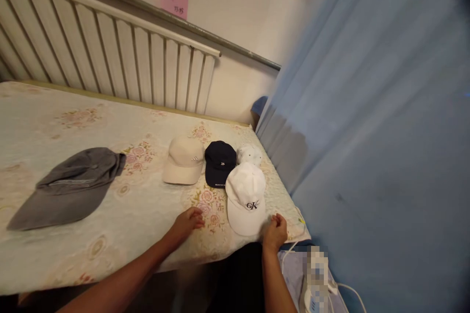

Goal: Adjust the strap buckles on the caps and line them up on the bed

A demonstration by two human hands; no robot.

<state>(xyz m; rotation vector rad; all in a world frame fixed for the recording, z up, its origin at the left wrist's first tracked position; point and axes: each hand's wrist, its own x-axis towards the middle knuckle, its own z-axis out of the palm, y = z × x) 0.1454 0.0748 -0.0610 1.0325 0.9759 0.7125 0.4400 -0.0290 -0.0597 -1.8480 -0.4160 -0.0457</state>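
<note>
A white baseball cap [245, 203] with a dark CK logo lies on the flowered bed cover, brim toward me. To its left, my left hand [188, 222] is apart from the cap, holding nothing, its fingers loosely bent and slightly apart. My right hand [276, 232] is close to the right edge of the brim, loosely curled with nothing visible in it; whether it touches the brim is unclear. Behind the CK cap are a black cap [219, 161] and a small white patterned cap [249, 153], partly hidden. A beige cap [185, 159] adjoins the black one.
A dark grey cap [75, 183] lies farther left on the bed cover [143, 215]. A radiator [121, 54] lines the wall behind. On the right hangs a blue curtain [367, 122]. Lower right are white cables [350, 289] and a blurred-out object [317, 274].
</note>
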